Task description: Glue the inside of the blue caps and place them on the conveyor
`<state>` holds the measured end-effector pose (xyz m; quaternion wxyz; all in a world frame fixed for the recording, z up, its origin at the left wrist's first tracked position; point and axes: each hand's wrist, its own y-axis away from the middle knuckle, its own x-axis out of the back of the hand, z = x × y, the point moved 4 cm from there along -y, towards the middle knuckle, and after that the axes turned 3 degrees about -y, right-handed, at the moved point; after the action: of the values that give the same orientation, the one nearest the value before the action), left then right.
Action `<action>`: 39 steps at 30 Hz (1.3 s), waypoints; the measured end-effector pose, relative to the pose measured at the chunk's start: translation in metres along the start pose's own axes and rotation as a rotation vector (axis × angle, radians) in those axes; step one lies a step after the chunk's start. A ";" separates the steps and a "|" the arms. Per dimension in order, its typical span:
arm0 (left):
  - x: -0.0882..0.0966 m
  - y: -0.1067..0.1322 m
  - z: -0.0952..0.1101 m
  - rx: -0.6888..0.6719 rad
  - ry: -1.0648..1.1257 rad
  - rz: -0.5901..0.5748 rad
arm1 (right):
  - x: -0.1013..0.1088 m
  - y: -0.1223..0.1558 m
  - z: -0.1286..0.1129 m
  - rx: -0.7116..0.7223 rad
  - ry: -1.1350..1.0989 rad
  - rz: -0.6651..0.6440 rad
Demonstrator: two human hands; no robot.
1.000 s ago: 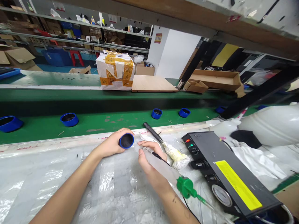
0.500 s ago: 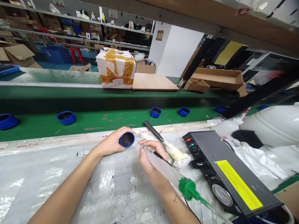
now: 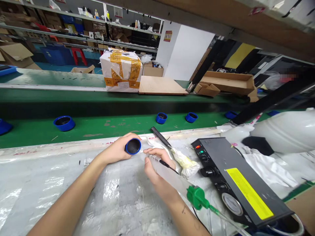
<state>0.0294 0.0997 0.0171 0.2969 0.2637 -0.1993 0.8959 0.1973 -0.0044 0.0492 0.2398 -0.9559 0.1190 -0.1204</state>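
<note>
My left hand (image 3: 119, 149) is closed around a blue ring-shaped part (image 3: 133, 146) with a black inside, its opening tilted toward me. Close to its right, my right hand (image 3: 159, 162) grips a translucent dispensing syringe (image 3: 169, 177) along its barrel. A green cap (image 3: 197, 197) with a clear air hose closes the syringe's rear end, and a thin black cable runs along the barrel. The syringe's front end points at the blue part; whether its tip touches the part I cannot make out.
A black dispenser box (image 3: 242, 180) with knobs and a gauge stands at right. Several blue parts (image 3: 64, 123) sit on the green conveyor (image 3: 123, 123). A black-handled tool (image 3: 159, 137) lies by a crumpled cloth (image 3: 188, 164). A white jug (image 3: 290, 131) stands far right.
The blue parts on the conveyor have shifted left. My right hand with the syringe has moved slightly left toward the held part; my left hand has barely moved.
</note>
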 end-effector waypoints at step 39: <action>0.000 -0.001 0.003 -0.082 -0.008 -0.031 | -0.015 0.009 -0.003 -0.089 -0.056 -0.096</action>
<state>0.0317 0.0988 0.0199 0.3206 0.2581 -0.2330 0.8811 0.1805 -0.0091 0.0448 0.1944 -0.9733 0.0714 -0.0995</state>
